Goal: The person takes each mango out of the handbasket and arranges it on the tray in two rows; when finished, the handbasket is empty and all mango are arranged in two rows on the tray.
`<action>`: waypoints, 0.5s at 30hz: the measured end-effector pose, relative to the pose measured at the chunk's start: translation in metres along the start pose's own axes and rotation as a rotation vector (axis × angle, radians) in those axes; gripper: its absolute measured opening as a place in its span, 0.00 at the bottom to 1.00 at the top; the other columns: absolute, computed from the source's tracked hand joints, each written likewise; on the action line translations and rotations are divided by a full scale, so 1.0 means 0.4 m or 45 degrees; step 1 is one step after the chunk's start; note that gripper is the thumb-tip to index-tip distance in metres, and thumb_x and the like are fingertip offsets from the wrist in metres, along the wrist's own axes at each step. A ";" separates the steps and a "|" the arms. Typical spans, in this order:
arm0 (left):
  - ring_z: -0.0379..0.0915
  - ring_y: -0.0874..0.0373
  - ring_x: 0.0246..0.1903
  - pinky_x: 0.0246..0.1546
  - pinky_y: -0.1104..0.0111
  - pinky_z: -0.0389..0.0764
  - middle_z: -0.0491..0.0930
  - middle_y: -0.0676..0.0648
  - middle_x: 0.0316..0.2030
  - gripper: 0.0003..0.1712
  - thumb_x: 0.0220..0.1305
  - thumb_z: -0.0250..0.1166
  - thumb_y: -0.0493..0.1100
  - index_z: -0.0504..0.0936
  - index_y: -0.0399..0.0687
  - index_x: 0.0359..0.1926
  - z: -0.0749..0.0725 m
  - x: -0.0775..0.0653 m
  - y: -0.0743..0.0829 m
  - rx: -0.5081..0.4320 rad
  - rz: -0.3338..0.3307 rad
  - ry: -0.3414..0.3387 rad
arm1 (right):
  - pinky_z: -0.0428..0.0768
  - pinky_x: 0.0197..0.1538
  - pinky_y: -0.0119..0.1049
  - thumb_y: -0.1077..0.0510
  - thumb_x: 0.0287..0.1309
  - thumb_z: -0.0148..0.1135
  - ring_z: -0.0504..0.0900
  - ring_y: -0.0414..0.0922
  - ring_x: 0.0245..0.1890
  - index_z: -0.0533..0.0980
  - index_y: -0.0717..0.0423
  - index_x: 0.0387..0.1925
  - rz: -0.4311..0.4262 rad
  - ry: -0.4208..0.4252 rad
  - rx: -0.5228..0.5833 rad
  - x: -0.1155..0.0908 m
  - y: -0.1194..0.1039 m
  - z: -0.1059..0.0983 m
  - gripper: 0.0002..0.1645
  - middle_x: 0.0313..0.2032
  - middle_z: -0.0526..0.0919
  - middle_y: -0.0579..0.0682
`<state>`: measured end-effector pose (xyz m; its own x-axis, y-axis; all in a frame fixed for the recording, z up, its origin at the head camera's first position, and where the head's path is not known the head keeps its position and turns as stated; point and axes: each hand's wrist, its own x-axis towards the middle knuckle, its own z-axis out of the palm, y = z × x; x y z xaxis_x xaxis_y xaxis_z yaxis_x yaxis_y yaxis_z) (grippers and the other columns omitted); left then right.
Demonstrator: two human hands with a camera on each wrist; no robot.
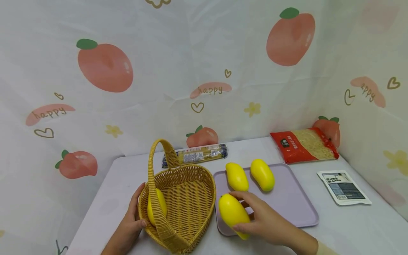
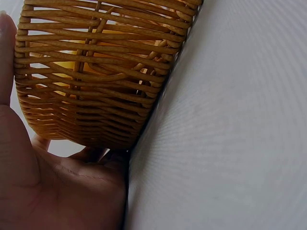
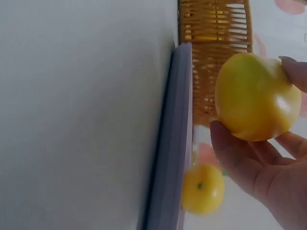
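Observation:
My right hand (image 1: 259,219) grips a yellow mango (image 1: 232,211) between thumb and fingers over the near left part of a lilac tray (image 1: 293,205). In the right wrist view this mango (image 3: 254,98) shows raised above the tray rim (image 3: 175,129). Two more mangoes, one on the left (image 1: 237,177) and one on the right (image 1: 262,175), lie on the tray. A heart-shaped wicker basket (image 1: 188,209) with a tall handle stands to the left, one mango (image 1: 158,207) inside it. Against its outer left wall rests my left hand (image 1: 129,219), thumb and fingers spread along the weave (image 2: 96,86).
Behind the basket lies a long, clear-wrapped pack (image 1: 200,154). A red and clear bag (image 1: 304,144) sits at the back right, with a flat white packet (image 1: 343,187) in front of it. A patterned cloth (image 1: 165,117) rises behind the white table (image 1: 127,170).

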<state>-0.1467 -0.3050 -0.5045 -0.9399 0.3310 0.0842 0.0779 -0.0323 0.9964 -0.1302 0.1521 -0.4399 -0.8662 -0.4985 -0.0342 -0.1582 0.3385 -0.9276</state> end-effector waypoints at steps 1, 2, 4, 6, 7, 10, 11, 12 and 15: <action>0.45 0.65 0.79 0.70 0.77 0.58 0.32 0.46 0.86 0.66 0.73 0.75 0.56 0.34 0.63 0.89 0.000 0.000 0.000 0.001 -0.002 0.003 | 0.83 0.53 0.43 0.51 0.63 0.83 0.75 0.55 0.60 0.69 0.54 0.78 0.005 0.012 -0.015 0.000 0.003 -0.003 0.48 0.70 0.74 0.52; 0.45 0.65 0.80 0.70 0.77 0.58 0.32 0.46 0.86 0.66 0.73 0.75 0.56 0.34 0.63 0.89 0.001 0.001 0.000 0.003 -0.004 0.006 | 0.83 0.53 0.43 0.51 0.62 0.83 0.75 0.55 0.59 0.69 0.55 0.77 0.002 0.024 -0.029 0.000 0.007 -0.006 0.47 0.70 0.74 0.52; 0.45 0.65 0.79 0.69 0.77 0.58 0.33 0.46 0.86 0.66 0.72 0.75 0.56 0.35 0.64 0.89 0.001 0.001 0.000 0.009 -0.012 0.015 | 0.83 0.53 0.42 0.51 0.62 0.83 0.75 0.55 0.58 0.70 0.55 0.77 0.016 0.048 -0.052 0.000 0.011 -0.011 0.47 0.69 0.75 0.52; 0.44 0.65 0.79 0.69 0.77 0.58 0.33 0.47 0.86 0.66 0.72 0.76 0.56 0.35 0.64 0.89 0.001 0.002 0.001 0.012 -0.020 0.021 | 0.83 0.52 0.43 0.51 0.61 0.83 0.76 0.54 0.57 0.70 0.56 0.76 0.031 0.069 -0.077 -0.001 0.017 -0.015 0.47 0.68 0.76 0.52; 0.44 0.65 0.80 0.69 0.77 0.57 0.33 0.47 0.86 0.65 0.72 0.76 0.56 0.35 0.65 0.89 0.001 0.002 0.001 0.014 -0.020 0.021 | 0.83 0.53 0.44 0.51 0.61 0.84 0.76 0.54 0.57 0.70 0.56 0.76 0.041 0.077 -0.087 -0.001 0.019 -0.016 0.47 0.67 0.76 0.52; 0.42 0.65 0.80 0.69 0.78 0.57 0.32 0.47 0.86 0.65 0.72 0.75 0.56 0.35 0.65 0.89 0.000 0.001 0.002 0.019 -0.023 0.023 | 0.83 0.53 0.48 0.49 0.59 0.85 0.77 0.54 0.55 0.71 0.57 0.75 0.087 0.099 -0.115 -0.002 0.023 -0.018 0.48 0.67 0.77 0.53; 0.42 0.65 0.80 0.69 0.78 0.57 0.32 0.47 0.86 0.65 0.73 0.75 0.56 0.34 0.64 0.89 0.000 0.001 0.002 0.020 -0.024 0.023 | 0.83 0.53 0.49 0.49 0.59 0.85 0.78 0.53 0.55 0.71 0.57 0.75 0.096 0.108 -0.122 -0.002 0.026 -0.019 0.49 0.67 0.77 0.53; 0.42 0.65 0.80 0.69 0.78 0.57 0.33 0.47 0.86 0.66 0.73 0.75 0.56 0.34 0.64 0.89 -0.001 0.001 0.002 0.021 -0.023 0.024 | 0.83 0.53 0.50 0.49 0.58 0.86 0.78 0.53 0.54 0.72 0.57 0.74 0.102 0.117 -0.137 -0.002 0.027 -0.019 0.49 0.67 0.77 0.53; 0.43 0.65 0.80 0.70 0.77 0.57 0.33 0.47 0.86 0.66 0.73 0.75 0.56 0.34 0.64 0.89 0.000 -0.001 0.002 0.022 -0.015 0.022 | 0.83 0.52 0.50 0.48 0.57 0.86 0.79 0.51 0.52 0.72 0.57 0.73 0.113 0.146 -0.187 -0.003 0.030 -0.019 0.49 0.67 0.78 0.53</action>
<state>-0.1464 -0.3053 -0.5035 -0.9464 0.3148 0.0725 0.0723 -0.0123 0.9973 -0.1346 0.1627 -0.4482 -0.9267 -0.3706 -0.0628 -0.1395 0.4941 -0.8581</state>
